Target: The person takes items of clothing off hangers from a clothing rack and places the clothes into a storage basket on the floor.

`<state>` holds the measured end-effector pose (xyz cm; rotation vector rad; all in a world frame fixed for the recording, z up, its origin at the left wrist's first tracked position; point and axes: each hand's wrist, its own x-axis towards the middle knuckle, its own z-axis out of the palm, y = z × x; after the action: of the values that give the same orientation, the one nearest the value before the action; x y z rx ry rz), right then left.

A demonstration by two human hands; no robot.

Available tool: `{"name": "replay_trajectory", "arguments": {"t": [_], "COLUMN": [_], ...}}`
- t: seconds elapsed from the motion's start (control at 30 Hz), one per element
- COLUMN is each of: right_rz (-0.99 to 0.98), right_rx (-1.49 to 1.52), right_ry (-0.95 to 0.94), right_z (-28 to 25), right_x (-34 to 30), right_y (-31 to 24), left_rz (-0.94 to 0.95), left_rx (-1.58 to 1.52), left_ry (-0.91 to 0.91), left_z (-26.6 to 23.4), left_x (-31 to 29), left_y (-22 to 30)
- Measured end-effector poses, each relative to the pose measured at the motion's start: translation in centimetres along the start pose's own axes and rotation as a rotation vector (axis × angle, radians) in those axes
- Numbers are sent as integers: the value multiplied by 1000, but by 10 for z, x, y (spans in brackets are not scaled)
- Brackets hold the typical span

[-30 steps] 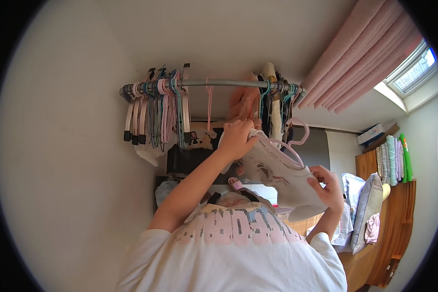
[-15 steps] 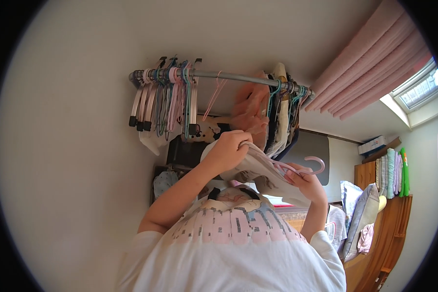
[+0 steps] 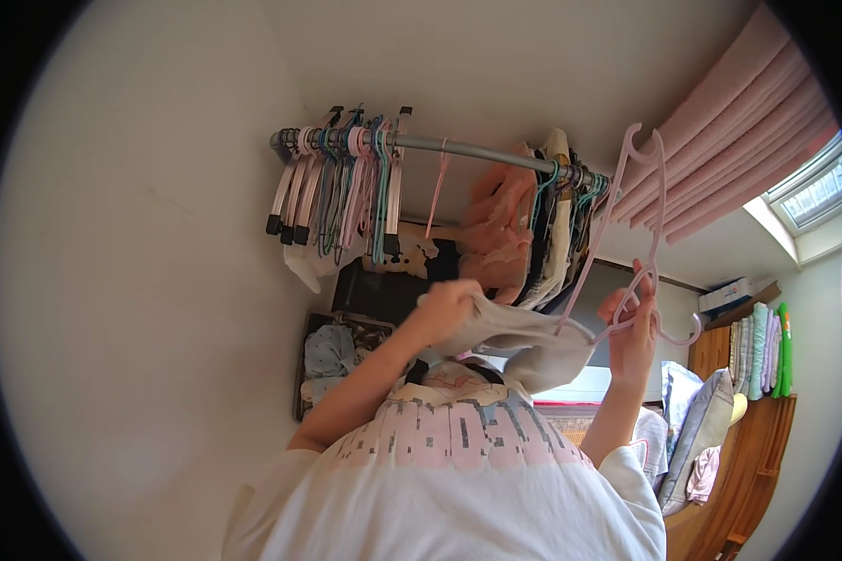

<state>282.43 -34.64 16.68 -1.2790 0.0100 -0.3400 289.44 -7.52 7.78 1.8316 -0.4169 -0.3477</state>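
Observation:
My left hand point(image 3: 447, 310) is closed on a light grey-beige garment point(image 3: 524, 327), which stretches to the right in front of my chest. My right hand point(image 3: 634, 323) grips a pale pink plastic hanger point(image 3: 658, 201) close to its hook. The hook points out to the right, and one end of the hanger sticks up high. Its lower end meets the garment's right edge; whether it is still inside the cloth I cannot tell.
Ahead, a metal rail point(image 3: 468, 150) carries several hangers at left, a lone pink hanger point(image 3: 437, 187), and hanging clothes with a salmon garment point(image 3: 498, 220) at right. A bin of clothes point(image 3: 332, 351) stands lower left. Pink curtains point(image 3: 720, 140) and wooden shelves point(image 3: 767, 449) are at right.
My right hand has moved right and up with the hanger, which has swung upright and come largely out of the garment. My left hand keeps hold of the cloth, slightly lower in view.

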Motion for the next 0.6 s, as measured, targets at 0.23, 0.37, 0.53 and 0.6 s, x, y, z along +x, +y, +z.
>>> {"name": "replay_trajectory", "arguments": {"t": [0.23,0.37,0.53,0.6], "right_rz": [-17,625,194,-292], "right_rx": [-50,-497,-613,-826], "right_ry": [54,-261,-478,-333], "right_z": [40,25,-23,45], "right_x": [28,21,69,118], "right_y": [-23,36,207,213], "left_rz": [-82,-310,-315,-288], "left_rx": [152,-66,-250,-293], "left_ry": [-182,70,113,157], "left_z": [7,-43,-60,-64], "left_x": [-32,-73,-107,-120], "left_y": [-24,-40,-11,3]}}
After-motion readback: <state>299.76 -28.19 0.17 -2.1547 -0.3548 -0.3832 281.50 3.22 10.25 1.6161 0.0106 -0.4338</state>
